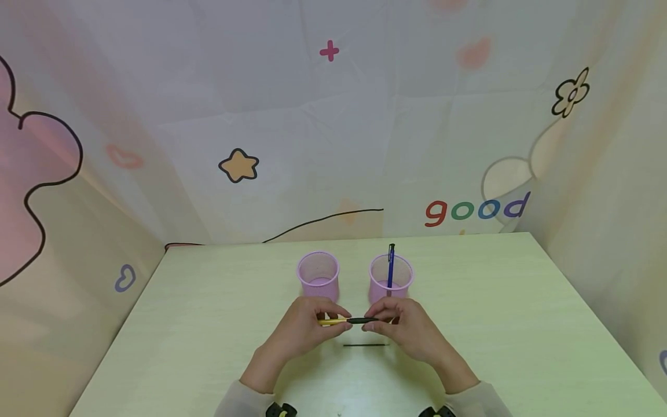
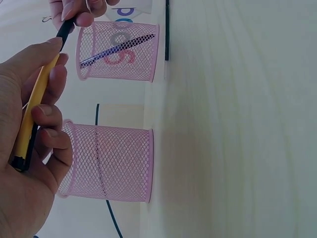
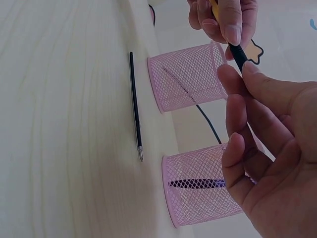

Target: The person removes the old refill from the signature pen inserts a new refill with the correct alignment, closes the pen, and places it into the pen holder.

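A pen with a yellow barrel and a black front section is held level between both hands above the table. My left hand grips its yellow barrel, with the barrel's rear end lying against the palm. Thumb and index finger of my right hand pinch the black end; the other fingers are loosely bent. On the table below lies a thin black pen refill with a metal tip. Whether the pen's two sections are fully joined, I cannot tell.
Two pink mesh pen cups stand upright beyond the hands. The left cup has nothing visible inside; the right cup holds a blue pen leaning in it. The pale table meets a printed curtain at its back edge.
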{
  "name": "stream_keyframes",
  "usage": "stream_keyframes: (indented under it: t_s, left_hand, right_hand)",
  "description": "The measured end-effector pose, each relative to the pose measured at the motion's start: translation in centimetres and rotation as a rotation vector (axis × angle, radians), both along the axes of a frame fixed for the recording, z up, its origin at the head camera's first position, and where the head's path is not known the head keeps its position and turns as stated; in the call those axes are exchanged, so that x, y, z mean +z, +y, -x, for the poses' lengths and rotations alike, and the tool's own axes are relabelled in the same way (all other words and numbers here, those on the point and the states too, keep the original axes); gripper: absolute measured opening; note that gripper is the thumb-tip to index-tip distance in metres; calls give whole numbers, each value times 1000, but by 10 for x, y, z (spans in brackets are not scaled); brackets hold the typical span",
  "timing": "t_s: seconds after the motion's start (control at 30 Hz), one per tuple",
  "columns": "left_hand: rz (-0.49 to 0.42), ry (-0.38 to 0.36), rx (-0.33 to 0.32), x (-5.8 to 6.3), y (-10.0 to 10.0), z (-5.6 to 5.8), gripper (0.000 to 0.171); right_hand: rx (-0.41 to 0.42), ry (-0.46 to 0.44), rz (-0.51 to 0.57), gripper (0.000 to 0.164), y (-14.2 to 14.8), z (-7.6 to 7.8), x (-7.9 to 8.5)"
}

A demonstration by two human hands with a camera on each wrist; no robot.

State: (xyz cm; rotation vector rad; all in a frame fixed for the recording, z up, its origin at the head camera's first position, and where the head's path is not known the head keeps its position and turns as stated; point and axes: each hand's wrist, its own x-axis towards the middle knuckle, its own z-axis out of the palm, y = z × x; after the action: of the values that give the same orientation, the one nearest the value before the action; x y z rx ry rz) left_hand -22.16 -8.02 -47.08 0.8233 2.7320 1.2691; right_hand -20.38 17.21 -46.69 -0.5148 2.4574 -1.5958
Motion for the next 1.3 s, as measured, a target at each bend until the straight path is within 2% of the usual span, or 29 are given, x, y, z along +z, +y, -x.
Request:
stream_keyframes:
  t_s: [0.23, 0.53, 1.3]
  left_hand:
    - [-19, -28, 12, -1, 0, 1, 12]
    - [-12, -28, 19, -2, 1, 0, 12]
    - [-14, -13, 6, -4, 0, -1, 12]
  right_hand:
    - [19, -16, 12, 13, 1, 0, -1]
    - [39, -28, 14, 13, 2, 1, -1]
    - [65, -34, -17, 24, 1, 2, -2]
